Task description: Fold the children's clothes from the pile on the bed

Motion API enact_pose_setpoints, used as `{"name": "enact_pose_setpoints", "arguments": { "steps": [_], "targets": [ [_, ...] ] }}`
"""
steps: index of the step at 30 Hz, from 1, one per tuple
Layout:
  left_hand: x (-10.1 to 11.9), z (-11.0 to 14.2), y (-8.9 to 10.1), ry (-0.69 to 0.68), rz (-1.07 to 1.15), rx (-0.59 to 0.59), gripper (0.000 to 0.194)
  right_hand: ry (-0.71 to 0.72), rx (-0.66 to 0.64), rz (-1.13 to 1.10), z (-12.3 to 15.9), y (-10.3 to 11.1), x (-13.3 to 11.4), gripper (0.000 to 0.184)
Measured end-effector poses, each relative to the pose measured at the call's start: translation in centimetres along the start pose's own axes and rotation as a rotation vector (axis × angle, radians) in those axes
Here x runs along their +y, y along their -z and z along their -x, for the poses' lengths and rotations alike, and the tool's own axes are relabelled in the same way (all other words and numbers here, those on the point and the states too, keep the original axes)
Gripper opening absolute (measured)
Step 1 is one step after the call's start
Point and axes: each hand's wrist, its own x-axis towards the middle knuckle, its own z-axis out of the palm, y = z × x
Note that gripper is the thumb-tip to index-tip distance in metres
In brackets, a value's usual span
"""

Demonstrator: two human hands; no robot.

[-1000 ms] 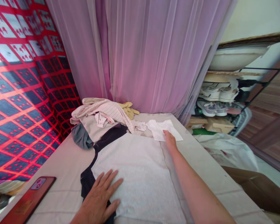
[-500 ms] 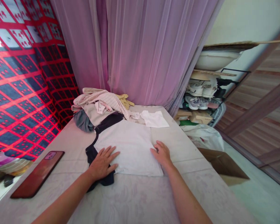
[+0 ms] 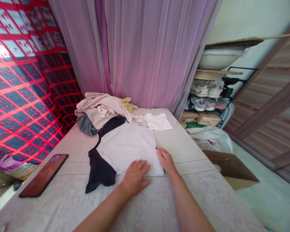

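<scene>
A T-shirt (image 3: 127,145) with a white body and black sleeves lies spread on the pale patterned cloth, its neck toward the left and its hem to the right. My left hand (image 3: 136,177) rests flat on the shirt's near edge by the hem, fingers stretched out. At the hem itself is my right hand (image 3: 165,160), its fingers close together and bent over the edge of the fabric, the thumb mostly hidden. The near black sleeve (image 3: 100,172) lies uncovered to the left of my left hand.
A clothes pile (image 3: 103,104) sits at the back, with a small folded white garment (image 3: 159,121) right of it. A red-brown phone (image 3: 44,175) lies at the left. Beyond the right edge are an open cardboard box (image 3: 241,183), a plastic bag (image 3: 211,138) and a shoe rack (image 3: 205,103).
My left hand has slid right, from the near sleeve to close by the hem, uncovering the sleeve, which now lies flatter. My right hand stays at the hem, its fingers closer to the cloth.
</scene>
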Motion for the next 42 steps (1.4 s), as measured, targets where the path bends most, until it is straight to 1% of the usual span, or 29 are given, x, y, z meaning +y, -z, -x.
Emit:
{"name": "enact_pose_setpoints", "arguments": {
  "steps": [2, 4, 6, 7, 9, 11, 12, 14, 15, 17, 19, 21, 23, 27, 30, 33, 35, 38, 40, 42],
  "targets": [
    [0.2, -0.8, -0.3, 0.010, 0.011, -0.001, 0.036, -0.100, 0.057, -0.036, -0.1, 0.1, 0.2, 0.049],
    [0.3, -1.3, -0.1, 0.018, 0.031, -0.007, 0.021, -0.155, 0.095, -0.069, -0.1, 0.3, 0.4, 0.050],
    [0.0, -1.5, 0.0, 0.069, 0.109, 0.036, 0.019, -0.170, 0.114, -0.098, -0.1, 0.4, 0.5, 0.048],
    [-0.2, -1.5, 0.1, 0.129, 0.185, 0.089, 0.019, -0.179, 0.123, -0.115, -0.2, 0.5, 0.6, 0.048],
    [-0.9, -1.5, 0.1, 0.309, 0.428, 0.258, 0.022, -0.218, 0.148, -0.160, -0.3, 0.5, 0.9, 0.048],
    [-1.9, -1.5, 0.3, 0.529, 0.761, 0.446, 0.025, -0.271, 0.176, -0.203, -0.7, 0.5, 1.3, 0.049],
    [-2.3, -1.5, 0.5, 0.628, 0.934, 0.520, 0.026, -0.291, 0.189, -0.213, -1.0, 0.5, 1.5, 0.048],
    [-3.1, -1.3, 1.1, 0.780, 1.230, 0.609, 0.027, -0.306, 0.196, -0.196, -1.7, 0.4, 2.0, 0.043],
    [-3.3, -1.1, 1.4, 0.833, 1.332, 0.636, 0.027, -0.305, 0.186, -0.173, -2.1, 0.4, 2.2, 0.039],
    [-3.6, -0.8, 2.0, 0.908, 1.450, 0.692, 0.025, -0.300, 0.139, -0.100, -3.1, 0.3, 2.3, 0.033],
    [-3.6, -0.4, 2.5, 0.969, 1.508, 0.745, 0.019, -0.297, 0.078, 0.010, -4.3, 0.1, 2.0, 0.030],
    [-3.6, -0.1, 2.7, 0.997, 1.550, 0.790, 0.014, -0.289, 0.024, 0.143, -5.4, -0.1, 1.5, 0.029],
    [-3.7, 0.0, 2.7, 0.997, 1.576, 0.844, 0.011, -0.265, -0.027, 0.268, -6.5, -0.5, 0.8, 0.028],
    [-4.2, 0.3, 3.0, 0.995, 1.613, 0.921, 0.010, -0.215, -0.117, 0.451, -8.5, -1.2, -0.3, 0.034],
    [-4.6, 0.5, 3.6, 0.966, 1.632, 0.950, 0.009, -0.247, -0.147, 0.576, -10.1, -1.5, -0.6, 0.033],
    [-5.2, 0.9, 4.3, 0.947, 1.636, 0.999, 0.010, -0.296, -0.154, 0.639, -11.5, -1.6, -0.6, 0.031],
    [-5.7, 1.2, 4.4, 0.943, 1.630, 1.005, 0.012, -0.313, -0.162, 0.652, -12.3, -1.8, -0.2, 0.032],
    [-6.4, 1.5, 4.1, 0.967, 1.598, 0.962, 0.016, -0.307, -0.196, 0.666, -12.9, -2.1, 0.3, 0.035],
    [-6.6, 1.7, 3.8, 0.991, 1.593, 0.934, 0.019, -0.294, -0.223, 0.676, -13.1, -2.4, 0.4, 0.030],
    [-6.7, 1.8, 3.6, 0.987, 1.603, 0.926, 0.021, -0.282, -0.239, 0.691, -13.4, -2.4, 0.2, 0.023]
  ]
}}
